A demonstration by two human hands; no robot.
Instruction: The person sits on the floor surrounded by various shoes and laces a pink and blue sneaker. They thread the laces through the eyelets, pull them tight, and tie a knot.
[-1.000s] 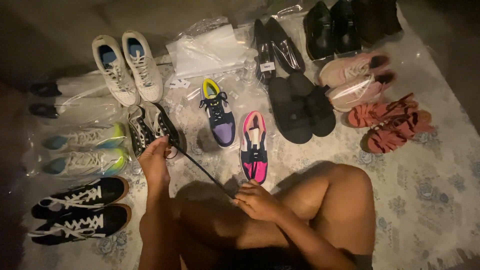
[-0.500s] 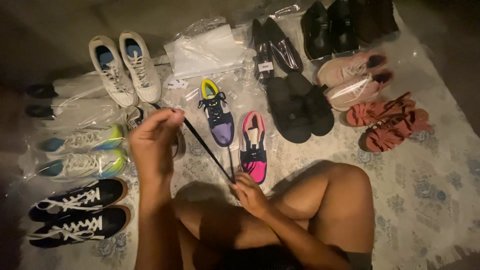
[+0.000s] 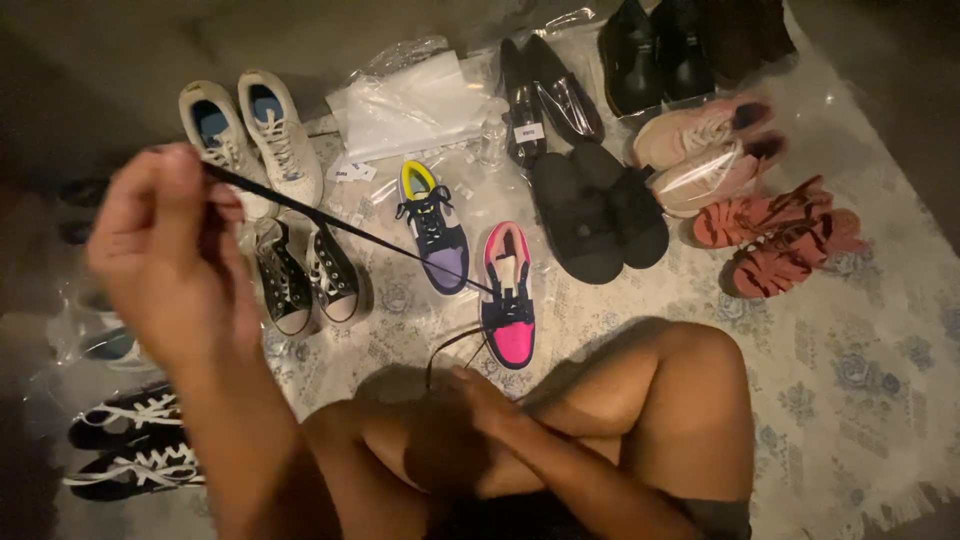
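1. My left hand (image 3: 165,255) is up high, close to my face. Its fingers are pinching one end of a black shoelace (image 3: 330,222), so the lace stays pulled tight.
2. My right hand (image 3: 470,400) is low, near my knee (image 3: 690,370). It looks closed on the other end of the lace, but it is dark there, so I cannot tell for sure.
3. The lace runs in a slanted line from my left hand down over the shoes to my right hand.
4. Under the lace sit a pair of black sneakers (image 3: 305,275), a purple and yellow shoe (image 3: 435,230) and a pink and black shoe (image 3: 508,300).
5. Farther out are white sneakers (image 3: 255,140), black slides (image 3: 600,210), pink sneakers (image 3: 710,150), red sandals (image 3: 775,235) and a clear plastic bag (image 3: 410,105).
6. All the shoes lie in pairs on a pale flowery rug (image 3: 860,380) on the floor, so I can see each one.
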